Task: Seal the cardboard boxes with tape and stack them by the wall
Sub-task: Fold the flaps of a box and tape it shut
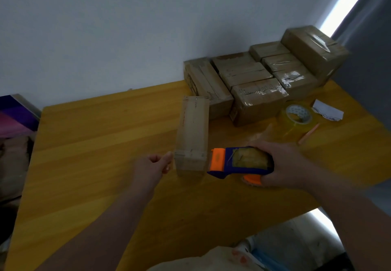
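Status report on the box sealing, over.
Left hand curled beside loose box, near end. Right hand grips tape dispenser, nose at that box. Nothing between them. Sealed boxes stacked by wall.

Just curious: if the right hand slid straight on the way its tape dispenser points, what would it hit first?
Probably the near end of the lone cardboard box: the tape dispenser in the right hand aims its orange nose there, though depth is unclear.
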Demonstrator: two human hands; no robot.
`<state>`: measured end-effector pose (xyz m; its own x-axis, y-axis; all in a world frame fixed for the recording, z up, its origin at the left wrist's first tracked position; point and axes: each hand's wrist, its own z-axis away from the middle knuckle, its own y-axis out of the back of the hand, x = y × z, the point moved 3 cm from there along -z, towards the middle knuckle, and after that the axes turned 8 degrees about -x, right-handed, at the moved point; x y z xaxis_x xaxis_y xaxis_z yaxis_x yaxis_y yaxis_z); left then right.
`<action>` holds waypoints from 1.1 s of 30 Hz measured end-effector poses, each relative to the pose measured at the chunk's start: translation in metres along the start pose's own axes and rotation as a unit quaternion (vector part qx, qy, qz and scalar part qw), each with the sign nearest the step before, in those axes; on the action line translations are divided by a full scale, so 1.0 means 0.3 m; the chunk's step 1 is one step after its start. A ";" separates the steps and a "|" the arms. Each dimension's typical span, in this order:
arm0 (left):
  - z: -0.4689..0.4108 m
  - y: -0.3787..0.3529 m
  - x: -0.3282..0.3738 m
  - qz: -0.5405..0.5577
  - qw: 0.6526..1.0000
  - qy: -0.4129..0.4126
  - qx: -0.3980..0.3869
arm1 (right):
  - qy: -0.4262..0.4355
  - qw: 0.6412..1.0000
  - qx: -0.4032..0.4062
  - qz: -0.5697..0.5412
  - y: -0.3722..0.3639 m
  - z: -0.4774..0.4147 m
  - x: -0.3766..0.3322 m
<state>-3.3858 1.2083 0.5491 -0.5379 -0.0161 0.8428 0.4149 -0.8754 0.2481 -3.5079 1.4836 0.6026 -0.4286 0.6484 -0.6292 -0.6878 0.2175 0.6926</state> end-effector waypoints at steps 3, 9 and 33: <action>-0.012 -0.007 -0.012 0.018 0.999 0.014 -0.023 | -0.005 1.000 -0.014 -0.020 -0.014 -0.013 0.001; -0.013 -0.023 -0.016 -0.051 0.997 0.013 -0.048 | -0.009 1.000 -0.012 -0.021 -0.020 -0.009 0.002; 0.072 -0.110 0.108 -0.655 0.648 -0.321 -0.218 | -0.021 0.999 0.014 -0.039 -0.108 -0.018 -0.037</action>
<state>-3.4011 1.2469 0.5784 0.2552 0.9612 0.1046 -0.4113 0.0100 0.9114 -3.4842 1.4654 0.5852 -0.3484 0.6589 -0.6667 -0.7019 0.2880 0.6514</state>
